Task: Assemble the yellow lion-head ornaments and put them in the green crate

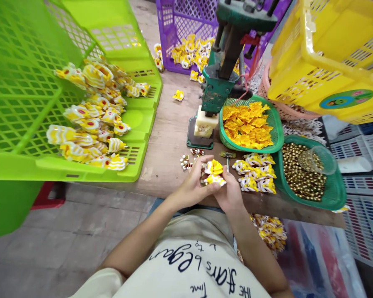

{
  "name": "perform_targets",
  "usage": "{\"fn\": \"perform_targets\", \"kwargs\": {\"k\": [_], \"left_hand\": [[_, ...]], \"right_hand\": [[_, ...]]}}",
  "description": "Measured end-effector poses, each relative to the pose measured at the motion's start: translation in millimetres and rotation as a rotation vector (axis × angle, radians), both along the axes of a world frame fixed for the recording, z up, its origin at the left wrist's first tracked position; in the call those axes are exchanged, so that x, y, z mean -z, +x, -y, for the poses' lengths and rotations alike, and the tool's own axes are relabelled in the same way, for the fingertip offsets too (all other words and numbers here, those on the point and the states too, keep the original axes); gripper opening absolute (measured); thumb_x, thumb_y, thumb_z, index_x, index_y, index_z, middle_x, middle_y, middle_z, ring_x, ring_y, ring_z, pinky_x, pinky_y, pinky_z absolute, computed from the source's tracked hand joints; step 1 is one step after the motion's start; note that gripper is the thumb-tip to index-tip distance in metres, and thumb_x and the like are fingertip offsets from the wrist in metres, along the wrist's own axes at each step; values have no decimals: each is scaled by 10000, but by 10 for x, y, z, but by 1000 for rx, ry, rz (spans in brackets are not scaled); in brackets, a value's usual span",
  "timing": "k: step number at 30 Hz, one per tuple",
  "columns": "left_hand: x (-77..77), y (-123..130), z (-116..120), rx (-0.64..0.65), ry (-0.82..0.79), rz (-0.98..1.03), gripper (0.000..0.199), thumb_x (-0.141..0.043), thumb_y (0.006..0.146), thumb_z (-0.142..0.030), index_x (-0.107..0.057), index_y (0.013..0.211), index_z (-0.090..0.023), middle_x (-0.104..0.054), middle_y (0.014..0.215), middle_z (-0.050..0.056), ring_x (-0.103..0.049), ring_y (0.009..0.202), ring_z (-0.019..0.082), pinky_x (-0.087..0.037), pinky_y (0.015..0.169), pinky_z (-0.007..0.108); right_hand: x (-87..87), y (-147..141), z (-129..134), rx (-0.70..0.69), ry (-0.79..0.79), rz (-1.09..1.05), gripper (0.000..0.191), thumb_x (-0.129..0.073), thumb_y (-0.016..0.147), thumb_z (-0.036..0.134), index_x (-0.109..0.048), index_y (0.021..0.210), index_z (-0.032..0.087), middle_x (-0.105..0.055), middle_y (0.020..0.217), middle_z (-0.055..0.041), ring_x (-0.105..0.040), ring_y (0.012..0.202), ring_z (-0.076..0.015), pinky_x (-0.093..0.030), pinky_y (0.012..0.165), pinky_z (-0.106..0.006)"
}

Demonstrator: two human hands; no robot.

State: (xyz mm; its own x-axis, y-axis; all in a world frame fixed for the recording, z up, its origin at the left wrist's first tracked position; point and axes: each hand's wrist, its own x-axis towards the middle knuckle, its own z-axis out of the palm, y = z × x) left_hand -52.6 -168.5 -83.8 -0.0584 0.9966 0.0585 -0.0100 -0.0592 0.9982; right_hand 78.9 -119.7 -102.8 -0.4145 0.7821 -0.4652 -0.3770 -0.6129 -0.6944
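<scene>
My left hand (pixel 191 187) and my right hand (pixel 231 192) meet at the table's front edge. Between them they hold a yellow-and-white plastic toy piece (pixel 214 167), seemingly in two parts close together; the fingers partly hide it. Just beyond my left hand lie small white, red and gold parts (pixel 185 162). A small hammer-like tool (pixel 227 155) rests beyond my right hand. To the right of that hand, several yellow-and-white toy pieces (pixel 257 171) sit in rows.
A green hand press (pixel 217 89) stands ahead with a pale block under it. Green baskets hold yellow plastic parts (pixel 248 124) and gold beads (pixel 301 171). A lime crate (pixel 143 153) with toy pieces is at left, a purple crate (pixel 168 37) behind, a yellow crate (pixel 338 62) at right.
</scene>
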Motion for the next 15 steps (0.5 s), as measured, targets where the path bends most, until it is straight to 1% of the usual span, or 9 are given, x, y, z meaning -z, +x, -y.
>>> {"fn": "perform_targets", "kwargs": {"k": [2,4,6,8,10,13,15], "left_hand": [[-6,2,38,-63,24,-128,659,-716,808,-452,-446,1351,-194,-467,1342,137,-412,1318,298,-332,1119,420],[-3,7,72,-92,29,-214,654,-727,797,-456,-465,1339,-201,-487,1311,133,-436,1288,293,-342,1109,435],[10,16,90,-101,11,-261,678,-740,781,-474,-475,1342,-201,-510,1295,137,-469,1251,294,-366,1086,449],[35,24,85,-120,-2,-272,694,-748,768,-489,-493,1343,-198,-535,1291,143,-495,1231,300,-384,1069,458],[72,27,64,-145,-4,-243,668,-737,780,-480,-516,1344,-197,-556,1311,144,-508,1240,299,-390,1070,452],[137,25,32,-176,6,-153,629,-740,788,-437,-557,1336,-188,-581,1343,140,-530,1252,290,-403,1074,423],[171,29,30,-201,-1,-88,616,-762,771,-405,-587,1319,-182,-605,1334,136,-561,1226,285,-422,1063,410]], "right_hand": [[-39,-11,-62,11,-125,-15,359,-553,923,497,-710,962,176,-758,889,-47,-711,710,-174,-589,628,-279],[-93,-26,-91,30,-201,-21,351,-514,956,460,-718,939,175,-758,854,-34,-701,678,-151,-577,598,-247],[-140,-49,-84,58,-240,-21,347,-493,972,435,-719,926,175,-755,843,-27,-695,678,-140,-577,607,-237],[-166,-73,-50,75,-242,-25,334,-520,958,449,-716,944,179,-753,904,-28,-702,747,-143,-585,656,-239],[-167,-93,0,91,-172,-27,308,-618,897,475,-710,963,189,-745,977,-26,-701,837,-148,-586,722,-240],[-132,-100,77,97,36,-15,357,-768,770,475,-696,995,209,-727,1032,-17,-686,903,-143,-570,806,-235],[-88,-87,118,87,160,2,404,-810,730,445,-678,1037,219,-713,1074,-21,-679,941,-153,-558,861,-259]]}}
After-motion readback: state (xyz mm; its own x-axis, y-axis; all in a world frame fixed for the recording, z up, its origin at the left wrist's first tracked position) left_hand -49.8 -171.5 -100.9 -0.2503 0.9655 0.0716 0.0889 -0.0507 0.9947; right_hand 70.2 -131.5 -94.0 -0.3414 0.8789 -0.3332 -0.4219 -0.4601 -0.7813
